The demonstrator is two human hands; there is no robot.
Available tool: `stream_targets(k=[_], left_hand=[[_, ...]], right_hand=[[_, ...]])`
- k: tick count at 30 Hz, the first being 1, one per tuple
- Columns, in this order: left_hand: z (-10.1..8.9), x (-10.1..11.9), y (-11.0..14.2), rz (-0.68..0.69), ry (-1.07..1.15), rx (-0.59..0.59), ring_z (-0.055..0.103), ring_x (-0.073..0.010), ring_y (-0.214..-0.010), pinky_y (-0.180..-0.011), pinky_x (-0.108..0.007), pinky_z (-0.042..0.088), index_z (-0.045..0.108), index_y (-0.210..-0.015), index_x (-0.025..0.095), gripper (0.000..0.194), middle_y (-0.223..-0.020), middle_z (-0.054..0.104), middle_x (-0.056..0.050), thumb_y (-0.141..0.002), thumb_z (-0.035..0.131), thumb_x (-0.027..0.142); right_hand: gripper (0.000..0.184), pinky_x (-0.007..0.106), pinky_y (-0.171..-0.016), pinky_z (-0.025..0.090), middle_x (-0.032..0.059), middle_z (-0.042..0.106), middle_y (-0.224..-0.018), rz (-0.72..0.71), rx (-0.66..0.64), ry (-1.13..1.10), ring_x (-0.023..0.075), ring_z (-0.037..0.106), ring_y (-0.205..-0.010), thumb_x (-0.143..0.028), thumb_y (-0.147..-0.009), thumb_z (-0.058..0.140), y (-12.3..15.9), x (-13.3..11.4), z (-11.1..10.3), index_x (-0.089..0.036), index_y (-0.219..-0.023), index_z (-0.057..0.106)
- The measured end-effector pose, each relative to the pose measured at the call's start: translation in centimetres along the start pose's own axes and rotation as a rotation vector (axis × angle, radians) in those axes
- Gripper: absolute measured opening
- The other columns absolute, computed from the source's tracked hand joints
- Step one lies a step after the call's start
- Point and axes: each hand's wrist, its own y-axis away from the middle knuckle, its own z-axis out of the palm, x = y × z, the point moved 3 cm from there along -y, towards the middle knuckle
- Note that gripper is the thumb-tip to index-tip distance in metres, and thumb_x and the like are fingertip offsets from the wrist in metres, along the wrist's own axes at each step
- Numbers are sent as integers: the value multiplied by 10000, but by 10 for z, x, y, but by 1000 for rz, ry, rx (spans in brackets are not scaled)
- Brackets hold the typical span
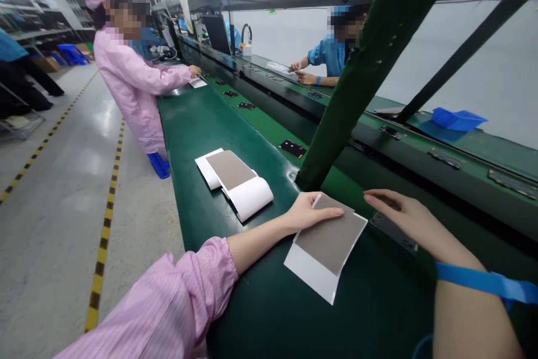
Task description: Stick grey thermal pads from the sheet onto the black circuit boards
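My left hand point(313, 210) grips a sheet with a grey-brown panel on white backing point(332, 238), thumb on top and fingers hidden beneath. The sheet is tilted above the green bench. To its right, my right hand point(395, 210), with a blue strap round the wrist, has its fingertips drawn close together; anything between them is too small to make out. Under this hand lies a dark circuit board point(395, 233), partly covered. Left of the held sheet, a stack of similar grey and white sheets point(231, 171) rests on the bench, one end curled over.
Several black boards point(293, 148) lie along the green line point(269, 132). A slanted green post point(357, 73) rises beside my hands. A co-worker in pink point(130, 73) stands at the bench; another in blue point(328, 56) works opposite. A blue tray point(458, 119) sits at right.
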Motion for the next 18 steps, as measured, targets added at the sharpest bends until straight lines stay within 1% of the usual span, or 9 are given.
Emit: stream_targets(k=[2,4,7,10,12,14,16,17,18], left_hand=[[0,3,1,11,4,6,604,-131,-668,-582,-220,455,629,-778,127,368,-751,648,-27,-661,775,443],[1,6,3,15,3,14,590,-118,-658,-577,-210,446,629,-773,124,330,-732,634,-14,-669,778,399],[1,8,4,-7,7,29,578,-111,-656,-577,-207,435,628,-759,122,290,-712,617,-1,-673,782,352],[1,7,2,-24,41,41,602,-135,-703,-617,-232,459,636,-775,123,303,-750,639,-15,-670,784,365],[3,9,2,-9,29,47,633,-176,-792,-692,-276,492,653,-827,126,331,-835,672,-47,-680,774,397],[3,14,11,60,-11,92,636,-227,-944,-806,-335,506,654,-980,143,404,-1016,681,-90,-696,764,409],[1,24,35,194,-67,200,589,-256,-1099,-911,-375,486,583,-1169,180,530,-1219,618,-117,-716,757,394],[-1,28,53,267,-98,268,570,-259,-1137,-931,-380,480,553,-1209,190,551,-1274,584,-126,-733,745,391],[-5,33,73,348,-155,312,563,-251,-1147,-949,-376,470,555,-1199,193,509,-1271,582,-125,-759,724,385]], right_hand=[[535,394,-756,552,102,709,-1054,-60,-93,-85,339,642,-1001,-690,-706,547,6,-15,2,-237,-938,711],[500,380,-754,559,95,722,-1001,-104,-197,-125,329,655,-968,-668,-680,601,10,-23,6,-237,-903,721],[456,368,-723,572,91,729,-926,-106,-353,-165,307,678,-888,-610,-666,668,10,-20,14,-230,-911,723],[412,356,-706,572,87,727,-886,-90,-442,-193,298,683,-859,-571,-651,698,10,-20,19,-220,-866,708],[398,351,-692,568,82,724,-855,-78,-450,-202,294,683,-832,-577,-638,696,13,-26,20,-220,-813,689],[400,335,-688,565,81,725,-849,-55,-436,-204,290,682,-827,-586,-623,696,16,-31,18,-222,-788,672],[442,320,-660,569,92,728,-861,-10,-388,-185,300,684,-839,-614,-576,701,17,-28,11,-227,-788,669],[469,316,-626,572,98,730,-851,-5,-321,-149,305,688,-821,-637,-549,696,16,-22,6,-231,-782,672],[491,315,-584,571,104,730,-826,-19,-225,-100,306,693,-782,-662,-527,689,13,-14,-2,-236,-771,676]])
